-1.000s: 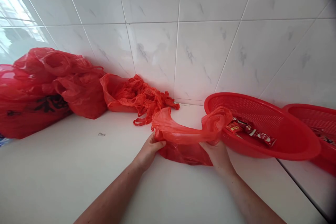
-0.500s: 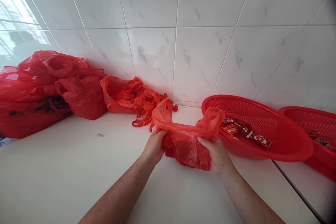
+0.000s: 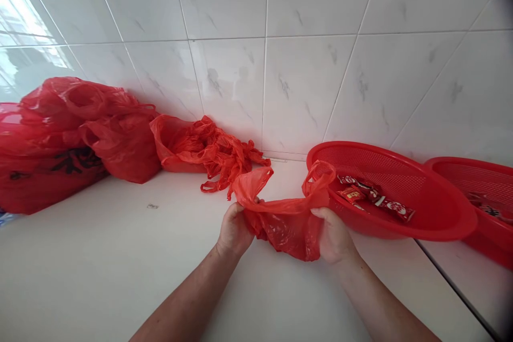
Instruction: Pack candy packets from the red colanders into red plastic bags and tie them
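Note:
A thin red plastic bag [image 3: 286, 227] is held between my two hands, its mouth spread and its two handle loops sticking up. My left hand [image 3: 237, 230] grips the bag's left side, the thumb near the rim and the other fingers partly hidden behind it. On the other side my right hand [image 3: 334, 235] holds the bag with the thumb on its upper edge. What lies inside the bag cannot be made out. Just right of my right hand stands a red plastic basket [image 3: 436, 208] with several wrapped snacks [image 3: 395, 207] in it.
A second red basket [image 3: 473, 171] stands at the far right. Crumpled red bags [image 3: 216, 149] lie by the tiled wall [image 3: 300, 91]. Full red bags [image 3: 60, 139] are piled at the left. A dark seam [image 3: 444, 278] crosses the white tabletop [image 3: 120, 267] at the right.
The bag's lower part has come up and its handle loops have shifted, with both hands keeping hold of it. My right thumb has moved up to the rim.

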